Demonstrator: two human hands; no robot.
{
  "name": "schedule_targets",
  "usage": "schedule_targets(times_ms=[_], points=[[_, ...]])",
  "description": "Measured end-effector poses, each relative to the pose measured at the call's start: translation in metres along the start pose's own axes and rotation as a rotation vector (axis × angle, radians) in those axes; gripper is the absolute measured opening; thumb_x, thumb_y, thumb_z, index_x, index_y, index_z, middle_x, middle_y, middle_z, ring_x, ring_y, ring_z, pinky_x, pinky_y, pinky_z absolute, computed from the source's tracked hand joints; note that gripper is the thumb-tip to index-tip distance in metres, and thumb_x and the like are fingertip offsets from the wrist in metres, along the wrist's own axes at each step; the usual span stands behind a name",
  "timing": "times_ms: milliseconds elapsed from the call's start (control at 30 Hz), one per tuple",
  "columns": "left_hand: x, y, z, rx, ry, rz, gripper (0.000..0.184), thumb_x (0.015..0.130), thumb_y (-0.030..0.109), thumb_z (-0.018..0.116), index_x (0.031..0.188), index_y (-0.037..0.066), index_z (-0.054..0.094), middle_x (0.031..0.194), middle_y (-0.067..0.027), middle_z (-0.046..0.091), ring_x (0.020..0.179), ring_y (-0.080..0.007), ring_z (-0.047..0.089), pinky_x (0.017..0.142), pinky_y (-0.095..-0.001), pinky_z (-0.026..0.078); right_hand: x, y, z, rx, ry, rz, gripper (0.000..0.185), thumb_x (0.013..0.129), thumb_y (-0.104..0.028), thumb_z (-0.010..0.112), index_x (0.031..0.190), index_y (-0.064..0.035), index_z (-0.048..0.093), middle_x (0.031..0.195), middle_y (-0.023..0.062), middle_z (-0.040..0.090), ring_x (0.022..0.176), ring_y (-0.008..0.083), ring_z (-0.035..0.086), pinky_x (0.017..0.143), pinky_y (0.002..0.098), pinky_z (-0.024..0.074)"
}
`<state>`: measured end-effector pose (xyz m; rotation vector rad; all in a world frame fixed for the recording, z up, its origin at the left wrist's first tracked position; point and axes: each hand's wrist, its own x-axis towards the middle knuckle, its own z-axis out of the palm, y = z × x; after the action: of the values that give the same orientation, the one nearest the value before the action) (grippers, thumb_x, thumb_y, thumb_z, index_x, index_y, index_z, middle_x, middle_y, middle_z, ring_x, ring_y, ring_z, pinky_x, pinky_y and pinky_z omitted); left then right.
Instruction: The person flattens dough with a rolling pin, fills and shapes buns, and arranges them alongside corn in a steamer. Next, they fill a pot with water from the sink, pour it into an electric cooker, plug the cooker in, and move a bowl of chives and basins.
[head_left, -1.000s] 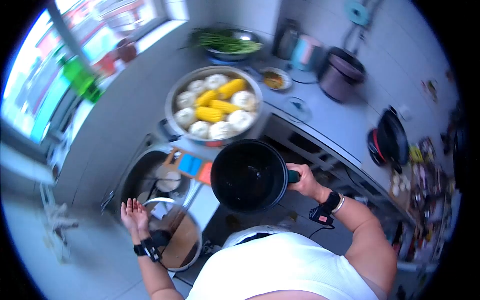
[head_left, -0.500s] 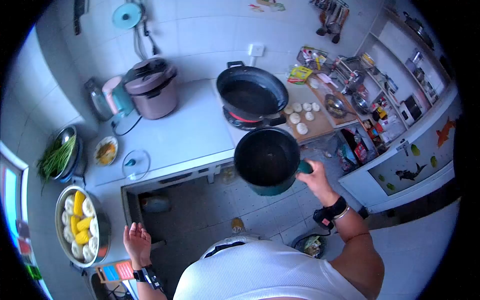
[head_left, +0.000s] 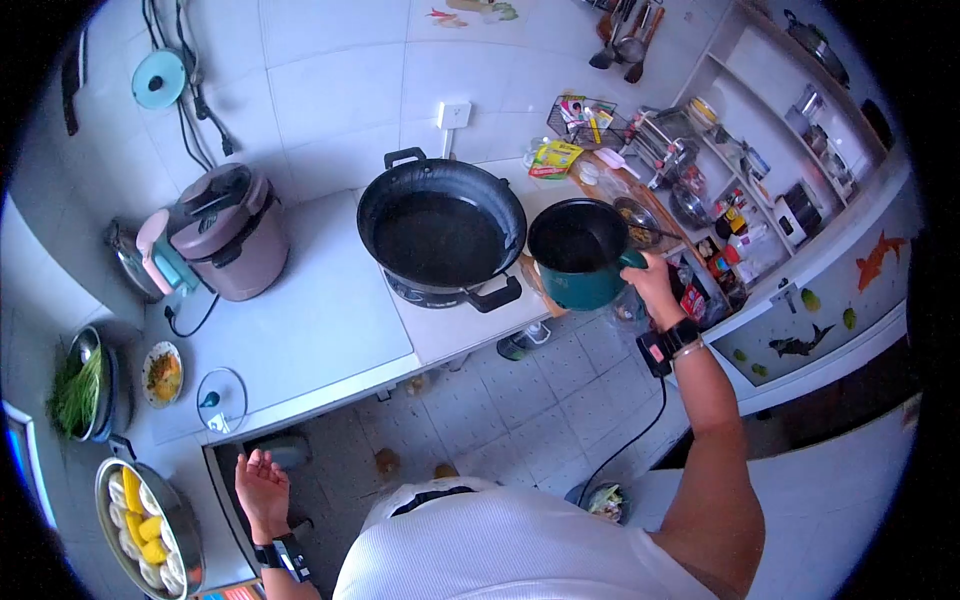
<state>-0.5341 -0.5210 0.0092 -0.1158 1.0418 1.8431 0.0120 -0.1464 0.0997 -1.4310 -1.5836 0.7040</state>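
Observation:
My right hand [head_left: 652,285] grips the handle of a dark green pot [head_left: 575,285], lifted in the air at the right of the wok. The pot is upright, and its dark inside shows nothing I can make out. Behind it, the pot hides most of the wooden board [head_left: 540,285]. A large black wok [head_left: 387,262] stands on the cooker [head_left: 420,292] to its left. My left hand [head_left: 263,490] hangs palm up near the counter's front edge, its fingers apart and slightly curled, holding nothing.
At lower left stands a steel pot [head_left: 190,515] of corn and white buns. A glass lid [head_left: 222,412], a plate of food [head_left: 163,374], greens [head_left: 76,390] and a pink electric cooker [head_left: 240,245] are on the counter. Shelves with bottles and jars line the right.
My right hand has carried the pot forward and up, from in front of the cooker to over the board, where it covers the white dough balls. The view has turned right. My left hand stays open.

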Motion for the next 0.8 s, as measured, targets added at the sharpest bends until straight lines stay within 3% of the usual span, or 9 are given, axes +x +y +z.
schedule_targets(times_ms=[33, 67, 200, 233, 433, 600, 667, 800], points=[[0.007, 0.006, -0.002, 0.006, 0.027, 0.01, 0.028, 0.086, 0.036, 0.052, 0.085, 0.009, 0.059, 0.082, -0.0026, 0.061, 0.069, -0.013, 0.055, 0.06, -0.0229, 0.045, 0.013, 0.01, 0.004, -0.094, -0.003, -0.079, 0.01, 0.061, -0.007, 0.061, 0.068, 0.0002, 0.059, 0.055, 0.002, 0.053, 0.052, 0.0117, 0.05, 0.05, 0.0289, 0.0401], [0.014, 0.012, -0.006, 0.011, 0.055, 0.015, 0.028, 0.086, 0.036, 0.051, 0.085, 0.009, 0.059, 0.082, -0.0025, 0.06, 0.07, -0.013, 0.055, 0.06, -0.0229, 0.045, 0.024, 0.019, 0.011, -0.096, 0.006, -0.074, 0.01, 0.061, -0.007, 0.061, 0.068, 0.0002, 0.059, 0.055, 0.002, 0.053, 0.052, 0.0117, 0.05, 0.05, 0.0289, 0.0401], [0.032, 0.032, -0.005, -0.017, -0.042, 0.044, 0.027, 0.087, 0.035, 0.05, 0.087, 0.009, 0.058, 0.083, -0.0024, 0.06, 0.07, -0.0134, 0.055, 0.061, -0.0226, 0.046, 0.046, 0.004, 0.03, -0.312, 0.013, -0.09, 0.017, 0.059, -0.011, 0.063, 0.072, -0.0001, 0.061, 0.06, 0.0141, 0.058, 0.057, 0.0231, 0.058, 0.057, 0.034, 0.0449], [0.034, 0.036, -0.001, -0.076, -0.05, 0.052, 0.028, 0.087, 0.031, 0.051, 0.083, 0.004, 0.06, 0.078, -0.0065, 0.063, 0.071, -0.0159, 0.059, 0.061, -0.024, 0.051, 0.048, -0.011, 0.035, -0.394, 0.009, -0.109, 0.019, 0.058, -0.012, 0.063, 0.073, -0.0003, 0.062, 0.063, 0.0176, 0.059, 0.06, 0.0277, 0.06, 0.06, 0.0355, 0.0461], [0.051, 0.041, -0.009, -0.079, 0.017, 0.045, 0.027, 0.086, 0.032, 0.053, 0.084, 0.006, 0.06, 0.077, -0.0045, 0.063, 0.069, -0.0151, 0.06, 0.061, -0.0243, 0.05, 0.076, -0.046, 0.046, -0.686, -0.023, -0.208, 0.021, 0.059, -0.011, 0.062, 0.076, 0.0007, 0.062, 0.073, 0.0221, 0.06, 0.071, 0.0362, 0.059, 0.065, 0.0403, 0.0467], [0.062, 0.036, -0.023, -0.094, -0.006, 0.025, 0.027, 0.086, 0.032, 0.052, 0.084, 0.006, 0.06, 0.079, -0.0037, 0.063, 0.069, -0.0147, 0.06, 0.06, -0.0239, 0.05, 0.085, -0.072, 0.062, -0.897, 0.025, -0.325, 0.026, 0.059, -0.013, 0.063, 0.082, -0.0012, 0.064, 0.084, 0.0201, 0.061, 0.081, 0.0355, 0.058, 0.074, 0.0427, 0.0467], [0.063, 0.032, -0.023, -0.102, -0.018, 0.023, 0.027, 0.087, 0.032, 0.052, 0.084, 0.006, 0.06, 0.08, -0.0032, 0.063, 0.07, -0.0146, 0.059, 0.06, -0.0236, 0.05, 0.081, -0.095, 0.072, -1.028, -0.059, -0.366, 0.026, 0.061, -0.011, 0.061, 0.086, -0.003, 0.065, 0.089, 0.0165, 0.062, 0.086, 0.0331, 0.058, 0.077, 0.0412, 0.0462], [0.067, 0.025, -0.023, -0.141, -0.001, 0.002, 0.027, 0.088, 0.032, 0.051, 0.082, 0.006, 0.057, 0.08, -0.0029, 0.061, 0.072, -0.0138, 0.059, 0.06, -0.0227, 0.049, 0.069, -0.122, 0.097, -1.254, -0.153, -0.655, 0.015, 0.061, -0.009, 0.06, 0.075, -0.0066, 0.064, 0.081, 0.012, 0.058, 0.079, 0.0292, 0.058, 0.071, 0.0436, 0.0406]])
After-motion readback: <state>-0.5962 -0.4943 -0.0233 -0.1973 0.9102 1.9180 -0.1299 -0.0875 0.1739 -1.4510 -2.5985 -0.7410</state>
